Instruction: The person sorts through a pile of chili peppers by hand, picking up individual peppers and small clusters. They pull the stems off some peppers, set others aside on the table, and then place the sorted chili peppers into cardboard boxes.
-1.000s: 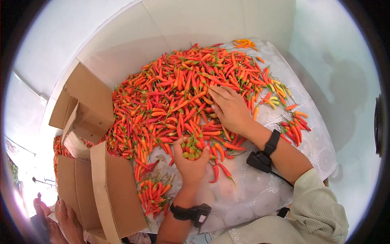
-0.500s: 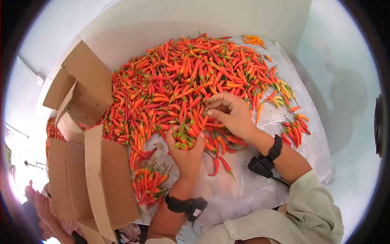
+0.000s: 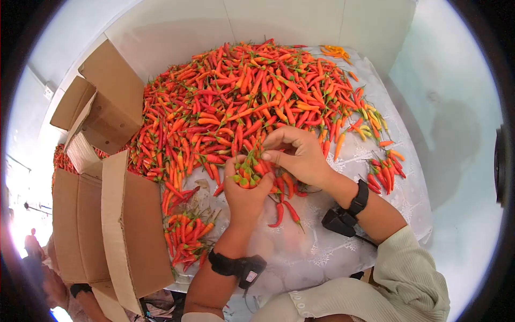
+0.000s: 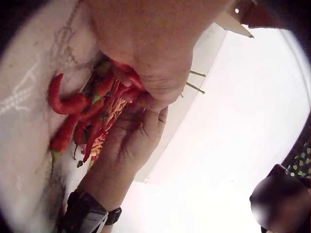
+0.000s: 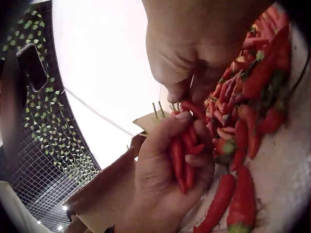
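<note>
My left hand (image 3: pixel 245 196) curls round a bunch of red chili peppers (image 5: pixel 179 162), their green stem ends (image 3: pixel 247 174) gathered upward above the fingers. Just right of it, my right hand (image 3: pixel 298 158) pinches a red chili pepper (image 5: pixel 194 110) by the stem end, with thumb and forefinger right at the bunch. Beyond both hands spreads a large heap of red and orange chili peppers (image 3: pixel 230 102). A few loose red chili peppers (image 3: pixel 276 214) lie on the cloth close beside the left hand.
Cardboard boxes (image 3: pixel 142 236) with raised flaps stand at the left. Smaller piles of chili peppers lie near the left forearm (image 3: pixel 188 236) and at the right (image 3: pixel 383 174). Yellow chilies (image 3: pixel 366 131) edge the heap. A patterned white cloth (image 3: pixel 332 225) covers the table. Another person sits at lower left.
My right hand has drawn back from the heap toward the left hand and now pinches a chili at the bunch. The left hand keeps holding its bunch.
</note>
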{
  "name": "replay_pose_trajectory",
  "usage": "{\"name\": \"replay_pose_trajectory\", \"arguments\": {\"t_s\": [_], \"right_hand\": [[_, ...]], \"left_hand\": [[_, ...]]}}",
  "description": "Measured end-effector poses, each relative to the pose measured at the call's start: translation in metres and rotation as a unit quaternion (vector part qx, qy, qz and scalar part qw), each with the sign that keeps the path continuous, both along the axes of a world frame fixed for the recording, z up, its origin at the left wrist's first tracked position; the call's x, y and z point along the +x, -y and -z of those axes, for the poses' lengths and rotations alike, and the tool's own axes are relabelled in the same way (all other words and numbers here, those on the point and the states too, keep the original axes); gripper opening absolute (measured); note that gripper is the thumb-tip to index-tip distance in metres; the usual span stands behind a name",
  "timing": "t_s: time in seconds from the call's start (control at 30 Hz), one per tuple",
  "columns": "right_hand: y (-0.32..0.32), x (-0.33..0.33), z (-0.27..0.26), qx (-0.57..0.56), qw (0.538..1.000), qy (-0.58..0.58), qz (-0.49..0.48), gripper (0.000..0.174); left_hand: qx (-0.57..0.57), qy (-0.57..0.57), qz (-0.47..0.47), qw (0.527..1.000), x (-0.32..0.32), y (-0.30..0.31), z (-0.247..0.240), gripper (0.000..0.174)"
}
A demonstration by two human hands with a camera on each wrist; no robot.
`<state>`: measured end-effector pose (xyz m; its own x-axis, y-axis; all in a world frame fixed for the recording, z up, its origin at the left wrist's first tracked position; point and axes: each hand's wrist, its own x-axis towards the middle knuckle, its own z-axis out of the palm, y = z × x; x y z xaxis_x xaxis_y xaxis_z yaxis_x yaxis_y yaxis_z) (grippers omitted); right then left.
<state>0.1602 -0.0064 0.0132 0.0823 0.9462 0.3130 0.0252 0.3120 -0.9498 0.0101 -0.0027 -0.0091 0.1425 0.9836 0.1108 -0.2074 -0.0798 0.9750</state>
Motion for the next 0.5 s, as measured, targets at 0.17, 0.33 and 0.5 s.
{"name": "replay_pose_trajectory", "arguments": {"t_s": [0.17,0.33,0.5], "right_hand": [[0.0045,-0.0023,-0.0038,-0.042,0.998,-0.015,-0.033,0.014],[0.0078,-0.0083,-0.0068,-0.041,0.998,-0.035,-0.011,0.015],[0.0052,-0.0026,-0.0086,-0.046,0.998,0.023,-0.029,0.016]], "left_hand": [[-0.028,0.049,0.000,0.998,0.0021,-0.0016,-0.0011,0.047],[-0.011,0.046,0.026,0.999,-0.0005,-0.0016,0.0010,0.052],[-0.020,0.064,0.043,0.997,0.0019,-0.0003,-0.0049,0.049]]}}
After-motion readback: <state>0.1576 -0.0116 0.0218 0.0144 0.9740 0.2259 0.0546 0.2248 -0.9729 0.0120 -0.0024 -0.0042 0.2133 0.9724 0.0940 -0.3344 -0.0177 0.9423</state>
